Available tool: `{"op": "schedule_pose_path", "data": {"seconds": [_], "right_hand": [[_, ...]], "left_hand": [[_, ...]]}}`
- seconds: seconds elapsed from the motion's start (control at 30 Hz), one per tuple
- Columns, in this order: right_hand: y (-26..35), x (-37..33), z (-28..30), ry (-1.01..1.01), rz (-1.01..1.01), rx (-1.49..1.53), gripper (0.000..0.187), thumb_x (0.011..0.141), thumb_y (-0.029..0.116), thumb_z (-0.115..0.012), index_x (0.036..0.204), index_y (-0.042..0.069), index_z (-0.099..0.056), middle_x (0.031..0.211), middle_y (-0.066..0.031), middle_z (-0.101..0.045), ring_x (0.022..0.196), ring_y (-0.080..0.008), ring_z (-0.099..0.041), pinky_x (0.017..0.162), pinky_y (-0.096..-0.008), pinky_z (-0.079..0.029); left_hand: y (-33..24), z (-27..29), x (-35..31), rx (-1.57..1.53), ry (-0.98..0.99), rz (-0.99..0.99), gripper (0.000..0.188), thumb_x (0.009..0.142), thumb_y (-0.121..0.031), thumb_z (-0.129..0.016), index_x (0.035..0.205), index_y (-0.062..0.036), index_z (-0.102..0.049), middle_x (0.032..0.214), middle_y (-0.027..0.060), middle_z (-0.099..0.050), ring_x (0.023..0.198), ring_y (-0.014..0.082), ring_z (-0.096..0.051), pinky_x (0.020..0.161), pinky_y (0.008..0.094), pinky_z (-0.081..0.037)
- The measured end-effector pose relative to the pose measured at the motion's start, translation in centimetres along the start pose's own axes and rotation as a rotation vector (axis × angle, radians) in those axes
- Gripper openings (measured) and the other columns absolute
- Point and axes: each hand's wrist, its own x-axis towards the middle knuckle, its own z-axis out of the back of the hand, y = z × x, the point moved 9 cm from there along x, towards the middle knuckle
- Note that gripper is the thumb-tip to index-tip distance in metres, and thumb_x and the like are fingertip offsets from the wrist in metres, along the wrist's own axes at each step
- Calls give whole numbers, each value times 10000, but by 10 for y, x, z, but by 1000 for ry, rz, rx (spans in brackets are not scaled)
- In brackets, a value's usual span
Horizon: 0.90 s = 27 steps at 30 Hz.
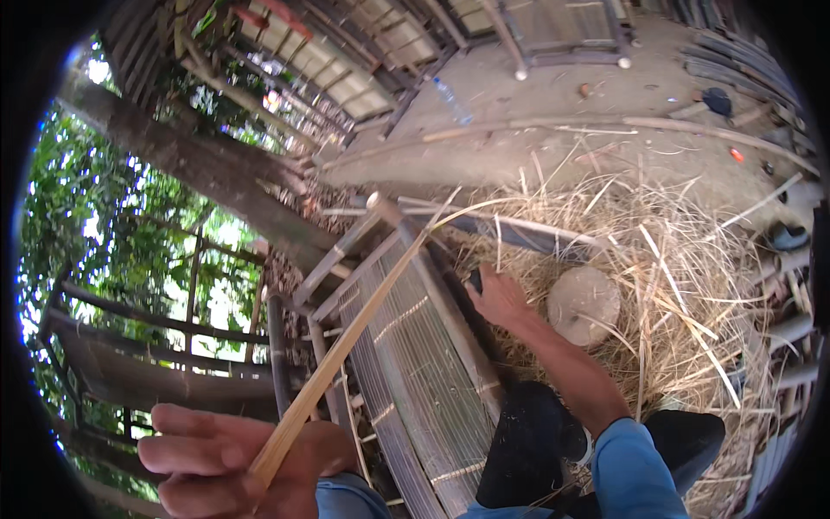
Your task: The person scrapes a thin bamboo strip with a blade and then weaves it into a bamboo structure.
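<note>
While left hand (pixel 226 463) grips a bamboo strip (pixel 346 342), right hand (pixel 499 298) grasps a dark tool (pixel 475 278).

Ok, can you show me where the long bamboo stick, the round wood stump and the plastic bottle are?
bamboo strip (pixel 346 342), head view, middle of its length.
round wooden stump (pixel 584 303), head view, centre of its flat top.
plastic bottle (pixel 452 101), head view, middle of its clear body.

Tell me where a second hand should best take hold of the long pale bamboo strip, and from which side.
Probably at the bare middle of the long pale bamboo strip, coming from above. The left hand already holds its near end, and the far end runs to the slatted bamboo frame; the middle is free and thin enough to pinch.
</note>
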Motion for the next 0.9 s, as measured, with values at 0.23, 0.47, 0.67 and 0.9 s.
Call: {"op": "schedule_pose_path", "data": {"seconds": [0.23,0.47,0.67,0.9], "right_hand": [[36,-5,3,49,123,101,343,945,253,-651,1039,-32,-487,790,-260,-672,653,-445,-672,595,-518,-541],[179,-102,84,48,750,353,396,884,174,-758,1112,-20,-499,755,-150,-650,606,-257,-692,494,-363,-558],[117,-48,24,-11,542,235,302,931,151,-699,1064,-35,-501,719,-162,-645,534,-270,-662,466,-376,-541],[11,30,-36,5,171,96,280,971,191,-633,1051,-33,-484,679,-250,-651,579,-406,-675,473,-462,-513]], "left_hand": [[81,56,-80,141,90,235,624,1091,-469,-260,553,-161,-340,478,-1,-362,656,182,-438,725,337,-348],[74,50,-79,219,-63,130,562,1055,-337,-382,522,-181,-299,450,2,-267,711,179,-386,786,369,-309],[73,53,-91,301,-119,99,532,1039,-293,-384,534,-178,-263,464,4,-263,732,194,-381,774,397,-331],[60,36,-87,142,59,31,560,1098,-420,-279,581,-205,-276,508,-40,-341,675,152,-406,727,327,-369]]}}
